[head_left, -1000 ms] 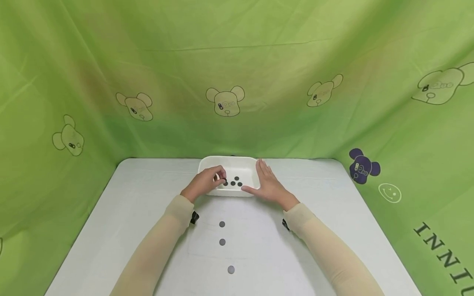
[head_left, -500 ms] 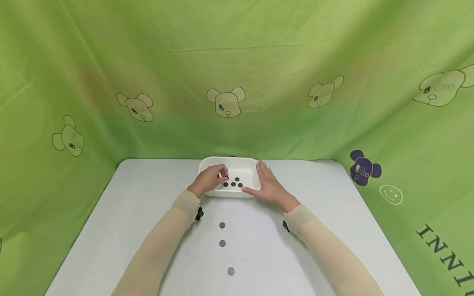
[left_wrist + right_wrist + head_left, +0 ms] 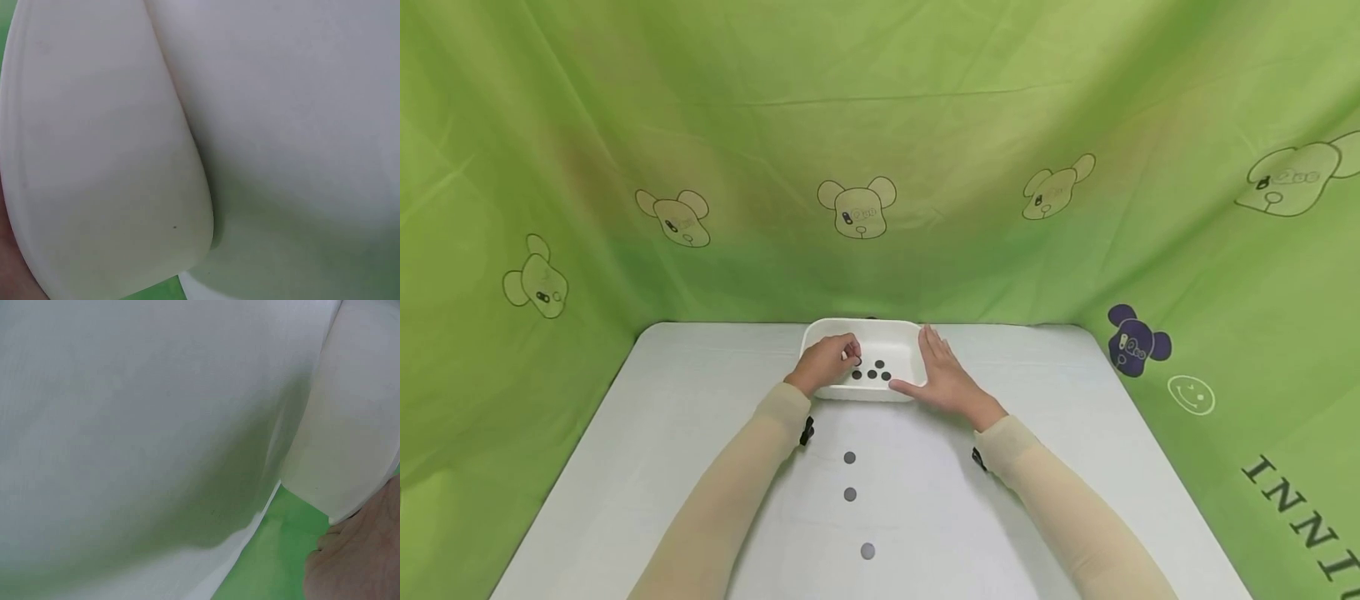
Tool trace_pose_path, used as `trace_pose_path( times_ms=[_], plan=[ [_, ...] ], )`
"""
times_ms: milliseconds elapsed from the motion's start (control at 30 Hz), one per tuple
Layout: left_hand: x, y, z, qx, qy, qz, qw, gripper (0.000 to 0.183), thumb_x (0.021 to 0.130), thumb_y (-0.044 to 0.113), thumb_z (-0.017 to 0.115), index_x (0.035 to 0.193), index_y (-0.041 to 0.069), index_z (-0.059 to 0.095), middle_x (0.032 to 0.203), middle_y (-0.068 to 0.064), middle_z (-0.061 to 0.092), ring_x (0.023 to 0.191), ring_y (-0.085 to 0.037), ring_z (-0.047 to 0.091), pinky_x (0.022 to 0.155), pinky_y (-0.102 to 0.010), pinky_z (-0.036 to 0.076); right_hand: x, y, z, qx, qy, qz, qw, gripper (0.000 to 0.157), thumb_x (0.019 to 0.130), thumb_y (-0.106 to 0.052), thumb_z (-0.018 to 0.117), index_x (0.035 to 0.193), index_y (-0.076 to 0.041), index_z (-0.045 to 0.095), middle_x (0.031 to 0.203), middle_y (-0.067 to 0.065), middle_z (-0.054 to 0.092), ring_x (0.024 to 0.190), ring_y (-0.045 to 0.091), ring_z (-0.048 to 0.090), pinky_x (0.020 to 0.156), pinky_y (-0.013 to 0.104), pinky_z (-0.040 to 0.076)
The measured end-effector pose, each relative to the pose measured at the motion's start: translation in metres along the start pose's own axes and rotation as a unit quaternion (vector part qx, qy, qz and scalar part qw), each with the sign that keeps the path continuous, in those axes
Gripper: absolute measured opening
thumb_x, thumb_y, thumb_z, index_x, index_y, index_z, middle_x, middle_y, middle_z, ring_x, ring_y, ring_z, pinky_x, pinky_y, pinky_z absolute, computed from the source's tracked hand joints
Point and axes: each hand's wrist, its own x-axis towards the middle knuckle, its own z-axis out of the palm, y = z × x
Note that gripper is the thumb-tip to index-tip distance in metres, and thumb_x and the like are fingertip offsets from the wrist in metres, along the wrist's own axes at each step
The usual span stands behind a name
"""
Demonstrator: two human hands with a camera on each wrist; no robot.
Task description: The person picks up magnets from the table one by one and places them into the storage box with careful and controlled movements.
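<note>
In the head view a white rectangular tray [image 3: 895,337] stands at the table's far edge. My left hand [image 3: 823,364] reaches over its left end; thumb and index finger pinch a small dark round disc [image 3: 858,362], partly hidden by the fingers. Several similar dark discs [image 3: 872,374] lie on the tray floor just right of and below the fingertips. My right hand [image 3: 946,382] rests against the tray's right end, fingers straight along the side and thumb across the near rim. Both wrist views mostly show the tray's outer wall [image 3: 112,156], with only a bit of each hand.
On the white table [image 3: 970,517], nearer me than the tray, lie two grey discs, one [image 3: 850,457] behind the other [image 3: 850,494], and a paler disc [image 3: 868,551] closer still. A green curtain [image 3: 760,267] with bear-head prints encloses the back and sides.
My left hand has moved slightly right and away from me, taking the pinched disc off the leftmost one in the near row. The right hand and tray stay put.
</note>
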Motion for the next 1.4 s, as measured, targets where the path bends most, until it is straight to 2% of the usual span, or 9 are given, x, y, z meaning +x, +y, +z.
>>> trace_pose_path(
  times_ms=[200, 400, 633, 967, 1400],
  plan=[
    [0.0024, -0.0005, 0.0001, 0.001, 0.001, -0.006, 1.0, 0.004, 0.105, 0.017, 0.071, 0.108, 0.015, 0.07, 0.106, 0.001, 0.075, 0.091, -0.017, 0.065, 0.084, -0.038, 0.052, 0.0006, 0.0018, 0.0006, -0.011, 0.006, -0.002, 1.0, 0.127, 0.094, -0.079, 0.061, 0.168, 0.004, 0.0, 0.178, 0.024, -0.003, 0.166, 0.039, 0.0, 0.134, 0.05, 0.004],
    [0.0044, -0.0037, 0.0016, 0.002, -0.002, -0.018, 0.9998, 0.004, 0.104, 0.019, 0.071, 0.106, 0.016, 0.069, 0.106, 0.001, 0.075, 0.091, -0.017, 0.064, 0.085, -0.039, 0.053, 0.0001, 0.003, 0.0016, -0.002, 0.007, -0.007, 1.0, 0.13, 0.092, -0.081, 0.06, 0.168, 0.004, -0.001, 0.178, 0.022, -0.006, 0.166, 0.039, -0.001, 0.134, 0.051, 0.004],
    [0.0044, -0.0039, 0.0038, 0.014, -0.011, -0.026, 0.9995, 0.004, 0.103, 0.018, 0.073, 0.104, 0.016, 0.07, 0.102, 0.001, 0.074, 0.091, -0.017, 0.065, 0.086, -0.04, 0.053, -0.0012, 0.0017, 0.0019, -0.002, 0.004, -0.001, 1.0, 0.128, 0.093, -0.078, 0.063, 0.168, 0.005, 0.0, 0.178, 0.021, -0.006, 0.166, 0.039, 0.0, 0.134, 0.049, 0.004],
    [0.0062, -0.0068, 0.0064, 0.031, -0.009, -0.024, 0.9992, 0.005, 0.102, 0.017, 0.075, 0.103, 0.016, 0.07, 0.1, 0.003, 0.074, 0.091, -0.016, 0.066, 0.085, -0.039, 0.054, 0.0005, 0.0024, 0.0029, -0.009, -0.006, 0.006, 1.0, 0.128, 0.094, -0.078, 0.062, 0.169, 0.002, -0.003, 0.179, 0.019, -0.007, 0.166, 0.032, -0.006, 0.134, 0.046, 0.001],
    [0.0075, -0.0082, 0.0061, 0.041, -0.017, -0.016, 0.9989, 0.008, 0.101, 0.018, 0.077, 0.102, 0.016, 0.07, 0.096, 0.004, 0.069, 0.091, -0.014, 0.063, 0.082, -0.037, 0.053, 0.0013, 0.0024, 0.0032, -0.011, -0.001, 0.005, 1.0, 0.128, 0.093, -0.078, 0.063, 0.169, 0.004, 0.0, 0.178, 0.022, -0.003, 0.166, 0.036, -0.001, 0.134, 0.048, 0.004]
  ],
)
